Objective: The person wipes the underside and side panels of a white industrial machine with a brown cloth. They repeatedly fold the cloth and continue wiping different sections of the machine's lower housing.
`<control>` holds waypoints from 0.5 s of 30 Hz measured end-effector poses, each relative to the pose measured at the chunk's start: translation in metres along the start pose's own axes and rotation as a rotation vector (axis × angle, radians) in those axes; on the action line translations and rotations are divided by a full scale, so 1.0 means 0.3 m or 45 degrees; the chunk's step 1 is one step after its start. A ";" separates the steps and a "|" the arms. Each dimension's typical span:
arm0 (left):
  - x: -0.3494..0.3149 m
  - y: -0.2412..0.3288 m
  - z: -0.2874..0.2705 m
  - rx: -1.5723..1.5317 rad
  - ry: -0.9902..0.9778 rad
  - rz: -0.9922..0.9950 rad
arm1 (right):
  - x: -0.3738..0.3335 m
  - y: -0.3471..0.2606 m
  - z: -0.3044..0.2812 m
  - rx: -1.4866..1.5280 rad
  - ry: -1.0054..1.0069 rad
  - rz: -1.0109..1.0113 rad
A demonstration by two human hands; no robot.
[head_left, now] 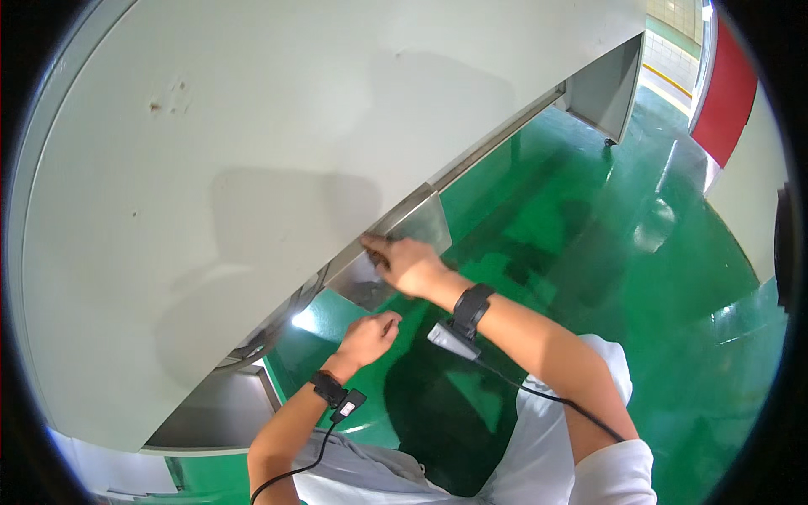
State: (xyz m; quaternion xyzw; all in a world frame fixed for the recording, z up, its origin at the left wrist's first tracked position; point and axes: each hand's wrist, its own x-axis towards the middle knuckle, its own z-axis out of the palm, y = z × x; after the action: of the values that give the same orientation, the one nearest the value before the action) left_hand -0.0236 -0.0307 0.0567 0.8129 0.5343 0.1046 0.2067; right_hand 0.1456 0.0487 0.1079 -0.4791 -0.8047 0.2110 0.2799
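Beneath the edge of a large pale grey tabletop or panel [278, 101] juts a shiny metal drawer-like box [425, 223]. My right hand [412, 265] is at this box, with its fingers bent over the upper edge next to the panel; the fingertips are partly in shadow. Lower and to the left, my left hand [370, 338] hangs apart from the box in a loose fist, with nothing visible in it. Each wrist wears a black strap with a small device and a cable.
Dark cables [282, 328] run under the panel to the left of the box. A grey metal leg or side compartment [606, 88] stands at the far right end, another [223, 408] at the near left. The floor [589, 236] is glossy green. A red-and-white curved unit [728, 93] is at right.
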 end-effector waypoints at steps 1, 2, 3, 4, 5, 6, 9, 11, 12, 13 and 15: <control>0.011 0.011 -0.015 0.032 0.090 0.042 | 0.003 -0.008 -0.020 -0.047 -0.035 -0.014; 0.023 0.021 -0.032 0.064 0.178 0.083 | 0.008 -0.004 -0.045 -0.094 -0.071 -0.029; 0.030 0.032 -0.047 0.085 0.258 0.129 | 0.006 0.010 -0.070 -0.145 -0.112 -0.033; 0.040 0.052 -0.065 0.041 0.294 0.098 | 0.013 0.046 -0.113 -0.297 -0.203 0.049; 0.047 0.075 -0.094 -0.003 0.330 0.066 | 0.008 0.102 -0.141 -0.142 -0.063 0.120; 0.055 0.111 -0.126 -0.050 0.374 0.035 | -0.005 0.155 -0.171 0.006 0.076 0.186; 0.131 0.234 -0.233 0.139 0.352 -0.238 | 0.012 0.231 -0.187 -0.201 0.226 0.168; 0.200 0.239 -0.220 0.180 0.348 -0.318 | 0.008 0.209 -0.180 -0.208 0.222 0.152; 0.233 0.234 -0.207 0.202 0.346 -0.351 | 0.008 0.197 -0.179 -0.212 0.226 0.147; 0.256 0.233 -0.196 0.260 0.333 -0.345 | 0.009 0.188 -0.185 -0.153 0.153 0.197; 0.281 0.241 -0.173 0.357 0.337 -0.355 | 0.009 0.178 -0.206 -0.039 0.013 0.301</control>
State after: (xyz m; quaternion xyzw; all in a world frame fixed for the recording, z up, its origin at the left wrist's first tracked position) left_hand 0.0502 0.0330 0.1310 0.7312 0.6732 0.1053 0.0325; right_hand 0.2198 0.0795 0.1228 -0.5760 -0.7443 0.2278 0.2496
